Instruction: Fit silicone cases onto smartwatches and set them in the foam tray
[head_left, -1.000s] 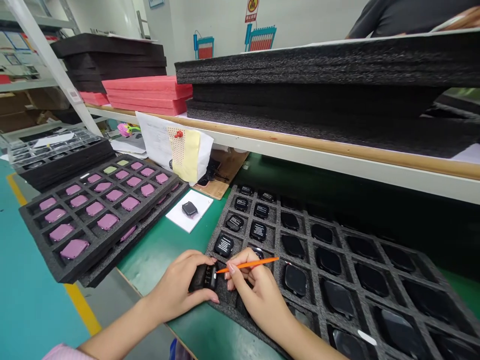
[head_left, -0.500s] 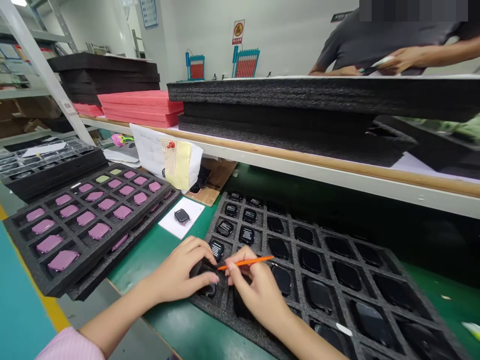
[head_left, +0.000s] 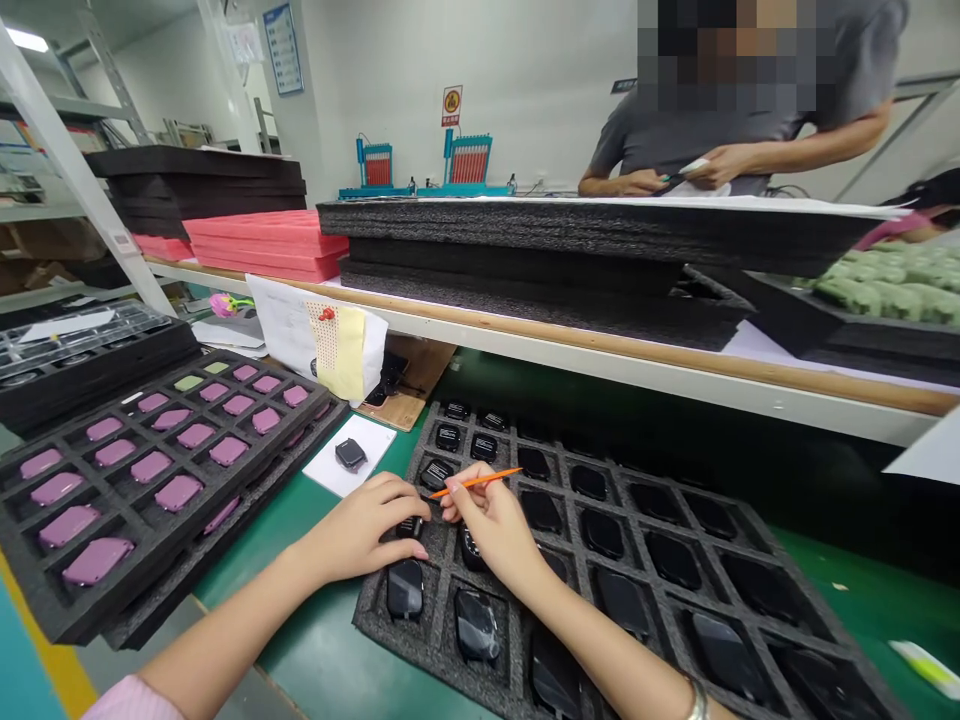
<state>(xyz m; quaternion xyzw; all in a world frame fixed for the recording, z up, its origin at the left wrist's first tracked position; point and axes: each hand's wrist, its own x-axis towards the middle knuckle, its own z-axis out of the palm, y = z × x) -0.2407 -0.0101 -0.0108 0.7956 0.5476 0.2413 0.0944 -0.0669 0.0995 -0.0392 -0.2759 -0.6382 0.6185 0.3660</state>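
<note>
The green workbench (head_left: 315, 610) is supporting a large black foam tray (head_left: 438, 600) directly in front of the person, with dark square smartwatch bodies (head_left: 405, 590) sitting in its cells. Overhead, a white shelf edge (head_left: 570, 375) is carrying stacked black foam sheets (head_left: 525, 240), while a co-worker in a grey shirt (head_left: 675, 130) is standing beyond it, working with both hands. To the left, a second foam tray (head_left: 161, 525) is holding pink-covered square pieces (head_left: 178, 492). A white card (head_left: 330, 470) is lying between the trays, bearing one watch (head_left: 350, 455).

The left hand (head_left: 358, 530) is curling its fingers over a watch body (head_left: 409, 527) in a near-left cell of the large tray; grip firmness cannot be confirmed. The right hand (head_left: 491, 530) is pinching a thin orange stick (head_left: 476, 483), its tip pointing toward the left hand's fingertips and just above that watch.
</note>
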